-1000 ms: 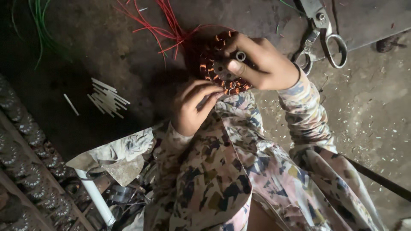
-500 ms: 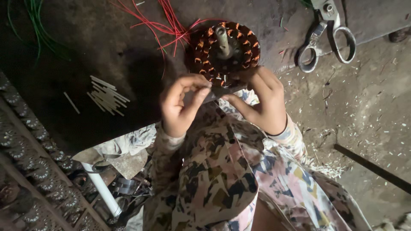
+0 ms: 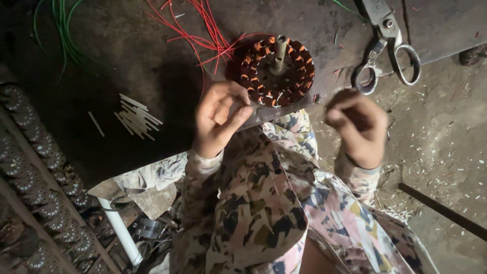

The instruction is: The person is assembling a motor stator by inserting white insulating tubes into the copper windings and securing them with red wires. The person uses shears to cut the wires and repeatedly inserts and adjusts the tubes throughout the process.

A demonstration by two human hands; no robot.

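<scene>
The left hand's fingers (image 3: pixel 238 114) are curled together with the thumb laid against the forefinger, pinching something thin at the table edge that is too blurred to make out; the left hand (image 3: pixel 219 117) sits palm-down, wrist bent, just below the round wound coil (image 3: pixel 276 71). The right hand (image 3: pixel 357 124) is raised and held well apart to the right, its fingers (image 3: pixel 337 109) bunched together in a loose pinch; whether they hold anything cannot be told through the blur. The coil lies flat on the dark table (image 3: pixel 127 45) near its front edge, its short shaft pointing up and copper windings ringed around it. Red wires (image 3: pixel 203 30) trail from the coil across the table. Scissors (image 3: pixel 388 50) lie to the right, a bundle of pale thin sticks (image 3: pixel 137 115) to the left, green wires (image 3: pixel 63 30) at far left. Patterned sleeves cover both forearms.
</scene>
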